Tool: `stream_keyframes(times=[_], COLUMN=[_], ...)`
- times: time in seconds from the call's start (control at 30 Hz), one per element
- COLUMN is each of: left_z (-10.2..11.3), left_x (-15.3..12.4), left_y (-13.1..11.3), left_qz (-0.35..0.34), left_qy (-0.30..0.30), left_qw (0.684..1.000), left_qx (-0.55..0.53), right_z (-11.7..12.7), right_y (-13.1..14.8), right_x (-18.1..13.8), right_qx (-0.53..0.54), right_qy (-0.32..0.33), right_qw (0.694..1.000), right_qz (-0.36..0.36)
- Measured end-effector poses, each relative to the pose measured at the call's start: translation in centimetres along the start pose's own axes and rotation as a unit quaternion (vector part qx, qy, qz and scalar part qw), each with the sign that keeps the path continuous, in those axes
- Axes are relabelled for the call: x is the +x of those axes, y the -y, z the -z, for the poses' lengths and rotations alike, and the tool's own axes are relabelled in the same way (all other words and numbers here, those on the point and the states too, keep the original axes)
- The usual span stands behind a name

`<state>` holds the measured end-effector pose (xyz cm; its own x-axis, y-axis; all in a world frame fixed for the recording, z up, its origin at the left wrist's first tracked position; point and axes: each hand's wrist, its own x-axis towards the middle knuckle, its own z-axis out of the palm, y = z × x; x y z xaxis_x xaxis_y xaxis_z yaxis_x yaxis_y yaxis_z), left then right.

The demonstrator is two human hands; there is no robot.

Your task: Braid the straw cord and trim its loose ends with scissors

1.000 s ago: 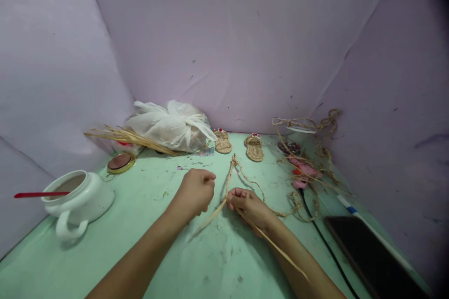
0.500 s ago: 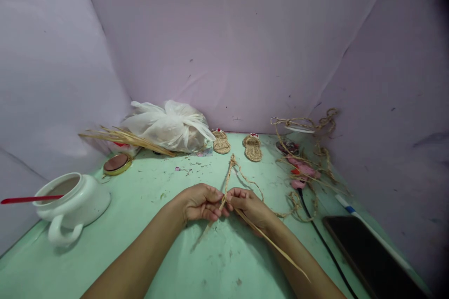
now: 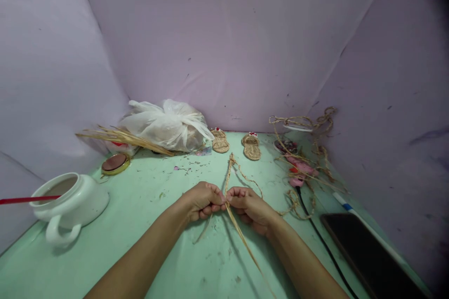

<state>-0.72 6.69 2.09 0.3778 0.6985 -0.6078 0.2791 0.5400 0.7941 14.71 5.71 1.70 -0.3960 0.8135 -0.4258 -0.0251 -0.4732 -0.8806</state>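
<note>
My left hand (image 3: 202, 201) and my right hand (image 3: 249, 205) meet at the middle of the green table (image 3: 147, 252), both pinched shut on a thin braided straw cord (image 3: 229, 173). The cord runs from my fingertips away toward the back wall. Loose straw strands (image 3: 242, 238) trail from the pinch toward me, one between my forearms and a shorter one under my left hand. Two small woven straw sandals (image 3: 235, 143) lie past the cord's far end.
A white pot (image 3: 68, 203) with a red stick (image 3: 21, 200) stands at the left. A white plastic bag (image 3: 164, 125) and a straw bundle (image 3: 122, 138) lie at the back left by a round gold tin (image 3: 115, 163). Tangled straw rope (image 3: 308, 149), a black cable (image 3: 326, 243), a pen (image 3: 345, 205) and a dark tablet (image 3: 372, 257) fill the right.
My left hand came from a raised fist beside the cord to pinch it against my right hand. The long loose strand swung from under my right forearm to between my arms.
</note>
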Motion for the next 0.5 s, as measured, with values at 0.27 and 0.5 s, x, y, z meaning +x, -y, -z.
stream_keyframes(times=[0.27,0.5], left_z=[-0.2,-1.6], left_x=[-0.6,-0.4], left_y=[-0.3,-0.4], left_qz=[-0.027,-0.023], left_qy=[-0.034,-0.097], left_qw=[0.995,0.983], left_qx=[0.086,0.152], right_z=[0.2,0.0], right_y=[-0.1,-0.2], right_x=[0.2,0.5], right_qx=[-0.088,-0.282], right_qy=[-0.017,-0.095], right_qw=[0.995,0.950], right_qz=[0.031,0.096])
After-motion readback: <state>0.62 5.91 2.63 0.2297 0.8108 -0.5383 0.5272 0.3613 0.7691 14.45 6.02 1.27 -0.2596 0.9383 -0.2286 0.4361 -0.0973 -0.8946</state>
